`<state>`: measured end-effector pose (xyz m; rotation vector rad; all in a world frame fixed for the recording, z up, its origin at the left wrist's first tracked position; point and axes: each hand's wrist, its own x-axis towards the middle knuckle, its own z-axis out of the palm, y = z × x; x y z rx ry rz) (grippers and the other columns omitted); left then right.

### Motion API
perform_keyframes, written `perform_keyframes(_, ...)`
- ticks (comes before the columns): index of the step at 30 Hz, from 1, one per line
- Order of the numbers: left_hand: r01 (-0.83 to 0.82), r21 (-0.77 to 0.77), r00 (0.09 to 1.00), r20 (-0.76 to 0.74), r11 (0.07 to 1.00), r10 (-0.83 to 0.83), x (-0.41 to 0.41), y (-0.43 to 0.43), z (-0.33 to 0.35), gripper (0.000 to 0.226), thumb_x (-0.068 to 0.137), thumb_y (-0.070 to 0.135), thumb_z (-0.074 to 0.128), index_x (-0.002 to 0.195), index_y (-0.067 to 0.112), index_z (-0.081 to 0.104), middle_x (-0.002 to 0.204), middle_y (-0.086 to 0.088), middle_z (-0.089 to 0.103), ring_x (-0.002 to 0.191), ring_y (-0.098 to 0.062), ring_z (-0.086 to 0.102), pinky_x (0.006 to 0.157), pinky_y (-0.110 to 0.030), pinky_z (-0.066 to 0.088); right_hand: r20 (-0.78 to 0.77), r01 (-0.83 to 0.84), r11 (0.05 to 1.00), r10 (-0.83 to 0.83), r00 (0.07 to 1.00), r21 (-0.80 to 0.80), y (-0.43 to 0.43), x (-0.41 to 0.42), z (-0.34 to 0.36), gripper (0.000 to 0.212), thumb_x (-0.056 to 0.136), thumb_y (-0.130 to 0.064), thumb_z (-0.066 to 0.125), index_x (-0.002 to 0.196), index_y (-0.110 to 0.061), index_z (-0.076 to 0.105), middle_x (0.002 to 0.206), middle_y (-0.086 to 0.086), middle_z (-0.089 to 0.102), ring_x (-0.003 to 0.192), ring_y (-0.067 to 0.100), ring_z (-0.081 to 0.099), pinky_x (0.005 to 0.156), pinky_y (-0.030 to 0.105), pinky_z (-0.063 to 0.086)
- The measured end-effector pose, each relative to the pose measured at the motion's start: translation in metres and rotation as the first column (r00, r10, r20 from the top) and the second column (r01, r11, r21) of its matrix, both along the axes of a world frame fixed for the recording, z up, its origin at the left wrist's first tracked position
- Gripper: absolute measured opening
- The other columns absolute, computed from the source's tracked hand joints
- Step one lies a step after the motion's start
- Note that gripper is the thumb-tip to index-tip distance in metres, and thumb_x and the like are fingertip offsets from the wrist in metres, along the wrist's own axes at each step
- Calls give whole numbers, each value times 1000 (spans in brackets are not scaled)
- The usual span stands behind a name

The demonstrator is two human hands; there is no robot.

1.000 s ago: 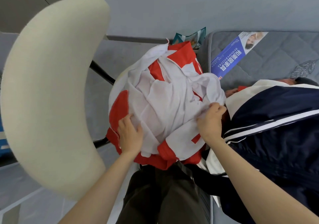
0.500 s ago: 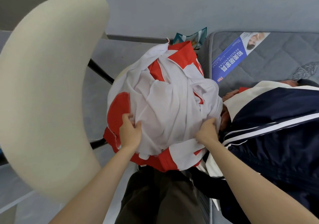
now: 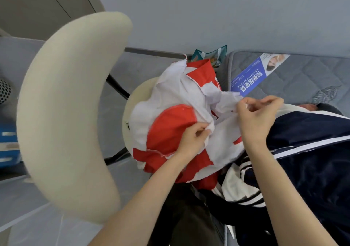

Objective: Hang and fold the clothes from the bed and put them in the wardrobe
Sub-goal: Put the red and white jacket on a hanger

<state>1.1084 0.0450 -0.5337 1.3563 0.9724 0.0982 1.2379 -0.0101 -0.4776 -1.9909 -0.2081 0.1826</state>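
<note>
Down at six o'clock, the person's dark trousers [image 3: 180, 219] filled the bottom of the view. Just beyond them, both hands were buried in the red and white jacket [image 3: 166, 132]. The left hand [image 3: 193, 137] pinched a fold of white cloth at the edge of a red patch, fingers curled tight. The right hand [image 3: 255, 120], at three o'clock of it, nipped more white cloth between thumb and fingertips. My read: they were hunting for an edge to pull the bundle straight before it could be hung or folded. The jacket lay crumpled on the cream chair seat [image 3: 132, 101], nowhere near a wardrobe yet. At four o'clock a navy jacket [image 3: 312, 151] with white stripes was heaped on the bed [image 3: 303, 75], touching the red one and probably waiting its turn. The chair back [image 3: 66, 113] curved round at nine o'clock. Farther off, at one o'clock, a blue leaflet [image 3: 250, 79] lay on the bed, and a teal packet [image 3: 210, 55] sat at twelve, just beside the bed's edge.
</note>
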Motion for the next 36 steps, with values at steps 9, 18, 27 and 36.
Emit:
perform_keyframes(9,-148,-103,976,-176,984,128,-31,-18,-30,23,98,13,44,103,17,67,99,5,68,96,-13,63,83,-22,47,-296,-450,876,390,872,-171,8,-26,-41,30,80,-3,66,99,-15,45,85,4,64,66,13,55,68,22,47)
perform_keyframes(18,-668,-722,617,-401,180,677,-106,46,-47,101,80,85,14,100,7,74,93,-5,75,75,-23,70,60,-29,55,-365,-638,735,543,756,-229,35,-57,-82,19,87,7,54,98,-9,52,84,-6,59,69,0,52,60,3,39)
perform_keyframes(27,-656,-749,428,-472,-95,771,-93,46,-60,46,97,33,35,90,5,72,77,-6,73,62,-24,71,53,-27,57,-384,-652,701,539,749,-289,37,-55,-95,16,88,5,54,95,-9,54,82,-11,57,71,-1,52,61,1,39)
perform_keyframes(36,-685,-438,697,-163,582,698,-75,36,-13,36,98,22,38,78,18,68,91,5,68,89,-9,58,83,-28,51,-246,-722,634,680,691,-278,51,-53,-62,24,90,-9,58,110,-21,53,90,7,59,81,20,56,76,31,47)
